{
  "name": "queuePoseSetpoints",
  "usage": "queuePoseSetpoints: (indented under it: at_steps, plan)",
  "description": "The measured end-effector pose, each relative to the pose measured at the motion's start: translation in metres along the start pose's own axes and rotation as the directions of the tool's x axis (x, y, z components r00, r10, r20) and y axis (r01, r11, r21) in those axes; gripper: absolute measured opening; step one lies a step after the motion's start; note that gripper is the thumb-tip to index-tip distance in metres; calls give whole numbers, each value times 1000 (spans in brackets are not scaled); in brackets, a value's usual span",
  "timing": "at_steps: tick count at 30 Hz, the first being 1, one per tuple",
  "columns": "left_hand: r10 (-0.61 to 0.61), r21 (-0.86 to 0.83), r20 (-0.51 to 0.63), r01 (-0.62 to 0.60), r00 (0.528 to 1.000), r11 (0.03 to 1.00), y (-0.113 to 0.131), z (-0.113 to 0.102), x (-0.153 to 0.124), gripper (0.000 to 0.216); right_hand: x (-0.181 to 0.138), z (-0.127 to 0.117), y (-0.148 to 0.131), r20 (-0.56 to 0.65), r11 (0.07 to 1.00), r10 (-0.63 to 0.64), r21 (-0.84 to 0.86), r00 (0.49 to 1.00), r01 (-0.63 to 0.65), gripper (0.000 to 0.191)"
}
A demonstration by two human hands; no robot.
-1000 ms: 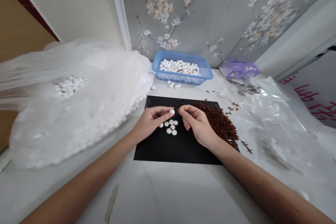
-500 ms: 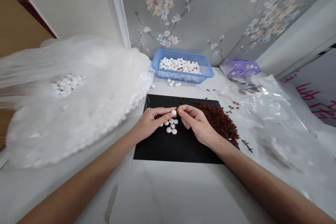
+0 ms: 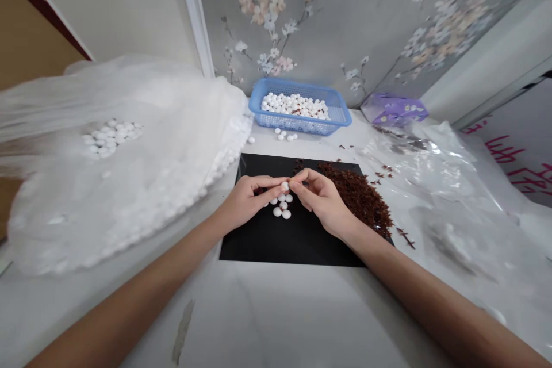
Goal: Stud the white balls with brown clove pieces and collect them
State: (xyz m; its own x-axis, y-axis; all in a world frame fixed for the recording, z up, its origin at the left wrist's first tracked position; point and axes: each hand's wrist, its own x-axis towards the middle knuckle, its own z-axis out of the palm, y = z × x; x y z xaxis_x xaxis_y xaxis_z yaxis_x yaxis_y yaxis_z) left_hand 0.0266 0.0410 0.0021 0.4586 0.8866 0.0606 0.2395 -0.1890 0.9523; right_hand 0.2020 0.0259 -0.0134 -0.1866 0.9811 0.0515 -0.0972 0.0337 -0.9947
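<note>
Between the thumb and fingers of my left hand point(image 3: 248, 198) is a small white ball point(image 3: 285, 186), held over the black mat point(image 3: 276, 244). My right hand point(image 3: 321, 198) is pinched against the ball's right side; whatever lies in its fingertips is hidden or too small to name. Several loose white balls point(image 3: 286, 214) lie on the mat just below my fingers, some with a brown bit on them. A heap of small brown star-shaped pieces point(image 3: 360, 198) covers the mat's right side, close to my right hand.
A blue plastic basket point(image 3: 340, 115) of white balls stands by the wall, with a few loose balls before it. A big translucent bag point(image 3: 142, 184) of white balls fills the left. Clear plastic bags point(image 3: 440, 167) and a purple packet point(image 3: 397, 109) lie to the right.
My right hand has moved slightly left, so its fingertips now meet the white ball in my left hand. The left hand stays in place.
</note>
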Motion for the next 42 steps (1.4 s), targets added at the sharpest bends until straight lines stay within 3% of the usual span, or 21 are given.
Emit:
queuePoseSetpoints:
  at_steps: [12,16,18,20,23,27,31,37,40,42]
  plan:
    - [-91,-98,-3,90,996,991,-1,-1,0,32,5,1,-4,3,997,24,-71,1000,-24,29]
    - [-43,39,-108,47,993,998,1,2,1,31,12,-9,1,-151,958,-126,-275,980,81,25]
    - [25,199,-149,5,988,980,1,3,1,28,15,-16,3,-203,837,-287,-529,936,141,17]
    - [93,341,-169,-30,981,940,0,5,1,25,17,-21,5,-165,647,-375,-752,912,130,15]
    - [151,458,-161,-62,975,887,-3,7,1,24,17,-23,5,-111,443,-342,-895,933,56,27]
    - [193,518,-139,-95,971,850,-3,9,0,25,15,-19,6,-69,325,-300,-945,952,34,29]
    - [196,511,-154,-91,969,855,0,10,-1,26,15,-19,6,-64,363,-290,-931,955,48,20]
    - [67,504,-214,51,975,862,6,4,6,23,17,-21,5,-138,470,-339,-882,931,41,15]
    - [126,608,-275,71,953,791,8,-7,19,25,17,-22,5,-147,502,-332,-864,932,43,15]
    - [197,723,-294,83,935,686,7,-16,31,28,17,-22,5,-151,533,-317,-845,936,44,16]
